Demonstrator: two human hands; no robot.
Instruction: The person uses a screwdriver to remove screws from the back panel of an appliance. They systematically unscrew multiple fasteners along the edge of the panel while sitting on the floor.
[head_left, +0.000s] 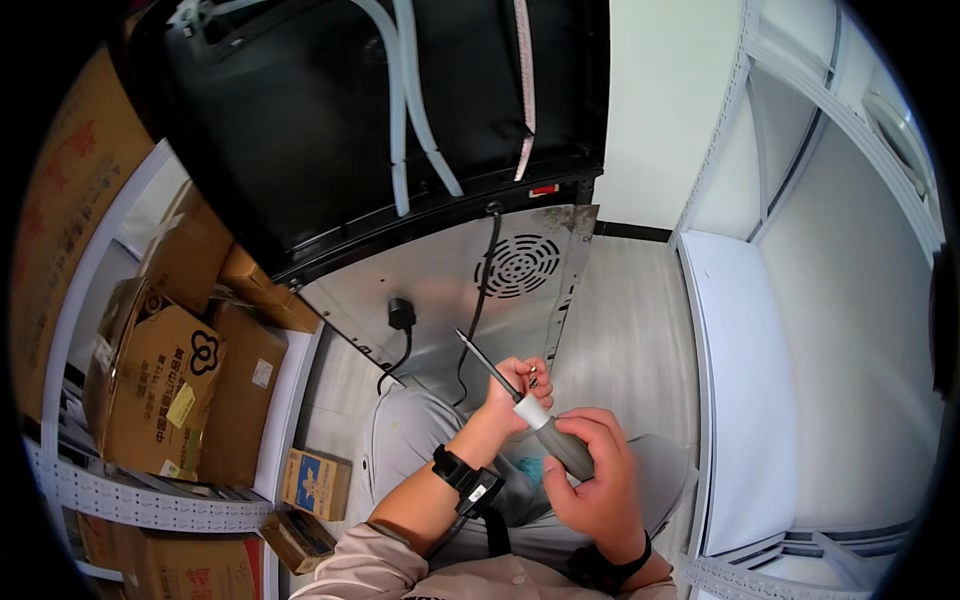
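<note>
Head view records dark printing (152,390), a flower mark (204,352) and a yellow label (181,405) on the left-side carton (140,440), a black cable (489,268) crossing the metal panel (430,265), the right hand (605,480) clamped on a screwdriver (532,411) before it, and the left hand (507,398) curled around small metal pieces (533,378).

Floor gap (632,310) between metal panel (440,275) and white shelf (742,400), cord (482,290) and screwdriver (533,412) before panel, cartons (240,415) left
</note>
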